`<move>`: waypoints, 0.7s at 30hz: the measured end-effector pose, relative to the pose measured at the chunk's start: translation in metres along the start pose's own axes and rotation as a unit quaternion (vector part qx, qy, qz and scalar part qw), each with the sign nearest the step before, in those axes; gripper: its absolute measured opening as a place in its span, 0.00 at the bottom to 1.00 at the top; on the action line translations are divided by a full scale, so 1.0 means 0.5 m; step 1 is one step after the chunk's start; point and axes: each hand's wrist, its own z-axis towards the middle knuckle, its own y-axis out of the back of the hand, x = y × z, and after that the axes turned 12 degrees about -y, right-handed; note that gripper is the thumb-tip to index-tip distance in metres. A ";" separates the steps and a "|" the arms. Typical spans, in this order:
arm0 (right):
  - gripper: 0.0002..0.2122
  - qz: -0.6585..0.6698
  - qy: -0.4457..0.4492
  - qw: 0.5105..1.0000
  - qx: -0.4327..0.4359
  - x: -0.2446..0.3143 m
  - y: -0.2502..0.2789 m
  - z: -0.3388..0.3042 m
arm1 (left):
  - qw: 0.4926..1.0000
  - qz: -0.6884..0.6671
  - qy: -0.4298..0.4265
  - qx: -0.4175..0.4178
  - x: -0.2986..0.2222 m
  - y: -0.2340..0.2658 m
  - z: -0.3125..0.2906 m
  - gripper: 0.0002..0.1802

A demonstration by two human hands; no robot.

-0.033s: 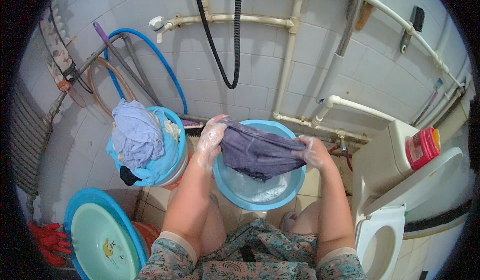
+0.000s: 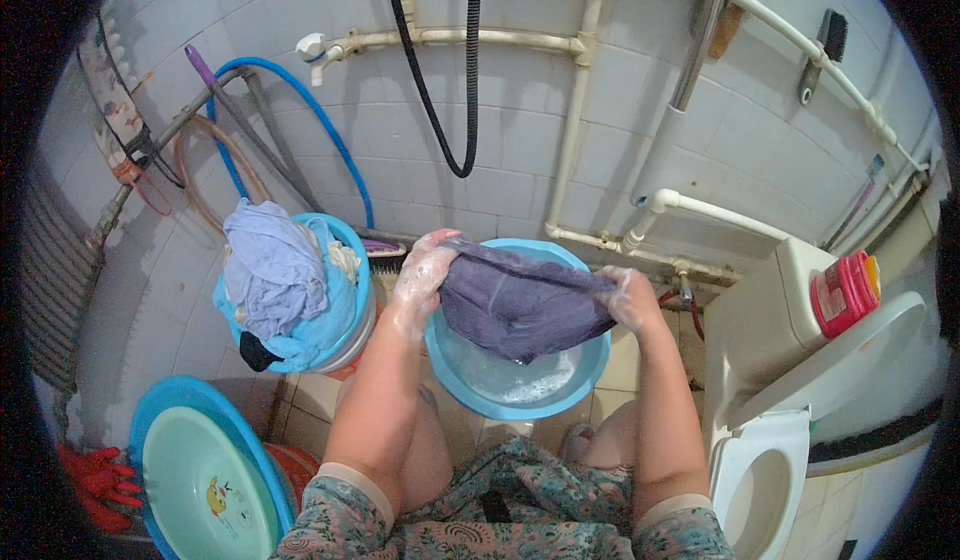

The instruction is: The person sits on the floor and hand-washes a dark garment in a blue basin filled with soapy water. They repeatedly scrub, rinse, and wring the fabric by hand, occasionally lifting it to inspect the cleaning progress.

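Looking down, I see my soapy left hand (image 2: 422,272) and right hand (image 2: 630,298) each pinching an end of a limp, wet purple cloth (image 2: 520,305), stretched taut over a round blue plastic basin (image 2: 590,360) of sudsy water. Beside it, crumpled laundry (image 2: 275,270) heaps in another tub (image 2: 345,335).

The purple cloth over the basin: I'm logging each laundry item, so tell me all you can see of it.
The purple cloth is a dark purple, wet-looking fabric garment, stretched between the left hand and the right hand, both soapy. It sags in folds, its lower part hanging into the blue basin, above the sudsy water. What kind of garment it is cannot be told.
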 end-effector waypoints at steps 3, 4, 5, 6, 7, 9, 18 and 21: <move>0.14 0.234 -0.082 0.965 -0.088 -0.025 -0.010 0.038 | 0.956 0.194 -0.021 0.219 0.007 -0.001 -0.013 0.19; 0.14 0.344 -0.105 0.926 -0.113 -0.032 -0.018 0.048 | 0.929 0.255 -0.005 0.270 0.008 0.000 -0.024 0.26; 0.13 0.417 -0.026 0.908 -0.020 -0.050 -0.020 0.056 | 0.881 0.363 -0.012 0.304 0.009 -0.005 -0.032 0.29; 0.13 0.426 -0.049 0.904 -0.004 -0.060 -0.026 0.067 | 0.820 0.465 -0.020 0.334 0.007 -0.013 -0.039 0.33; 0.12 0.434 -0.072 0.898 0.014 -0.059 -0.032 0.072 | 0.811 0.453 0.027 0.370 0.017 -0.011 -0.037 0.36; 0.13 0.506 -0.083 0.856 0.068 0.012 -0.021 0.024 | 0.817 0.432 0.074 0.376 0.068 0.019 -0.019 0.36; 0.15 0.749 -0.036 0.597 0.283 0.019 -0.045 0.023 | 0.904 0.077 0.065 0.416 0.062 -0.024 -0.068 0.34; 0.14 0.733 -0.047 0.623 0.269 0.021 -0.039 0.020 | 0.892 0.222 0.107 0.378 -0.006 -0.097 -0.093 0.39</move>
